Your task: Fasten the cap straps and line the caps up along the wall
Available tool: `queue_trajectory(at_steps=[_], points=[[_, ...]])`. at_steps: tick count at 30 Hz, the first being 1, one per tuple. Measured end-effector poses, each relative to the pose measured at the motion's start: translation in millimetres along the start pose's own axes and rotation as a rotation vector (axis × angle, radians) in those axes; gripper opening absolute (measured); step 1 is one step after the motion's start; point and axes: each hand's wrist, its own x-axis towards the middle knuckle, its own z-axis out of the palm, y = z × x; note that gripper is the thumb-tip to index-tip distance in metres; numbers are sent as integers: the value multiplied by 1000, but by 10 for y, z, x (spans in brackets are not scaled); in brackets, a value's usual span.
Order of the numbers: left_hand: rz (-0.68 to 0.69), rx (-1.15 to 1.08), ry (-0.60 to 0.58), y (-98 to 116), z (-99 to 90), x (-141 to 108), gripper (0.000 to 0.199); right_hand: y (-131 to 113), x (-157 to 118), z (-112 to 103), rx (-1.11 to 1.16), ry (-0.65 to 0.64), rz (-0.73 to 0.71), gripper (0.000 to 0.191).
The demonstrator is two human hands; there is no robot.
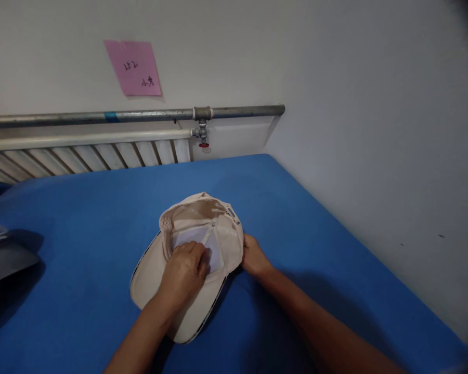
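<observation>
A pale beige cap (148,278) rests upside down above the blue surface, its inside facing up and its brim pointing to the lower left. Over the brim's edge, my left hand (184,270) reaches into the cap, with curled fingers at the lighter front panel; what the fingertips grip, if anything, is hidden. My right hand (254,254) is at the cap's right outer side, its fingers hidden behind the fabric. An adjustable strap with an opening shows at the cap's upper right edge.
The blue surface (101,223) meets a wall at the right. Behind it are a white radiator (132,155), a metal pipe (152,115) and a red-handled valve (203,144). A pink note (135,70) hangs above. Another grey cap (8,259) lies at the left edge.
</observation>
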Motion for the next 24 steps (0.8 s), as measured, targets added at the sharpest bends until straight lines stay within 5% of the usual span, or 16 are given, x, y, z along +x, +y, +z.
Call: queue_trajectory(at_steps=[24], points=[[-8, -36, -36, 11, -24, -7, 13, -14, -4, -4, -22, -2, -7, 20]])
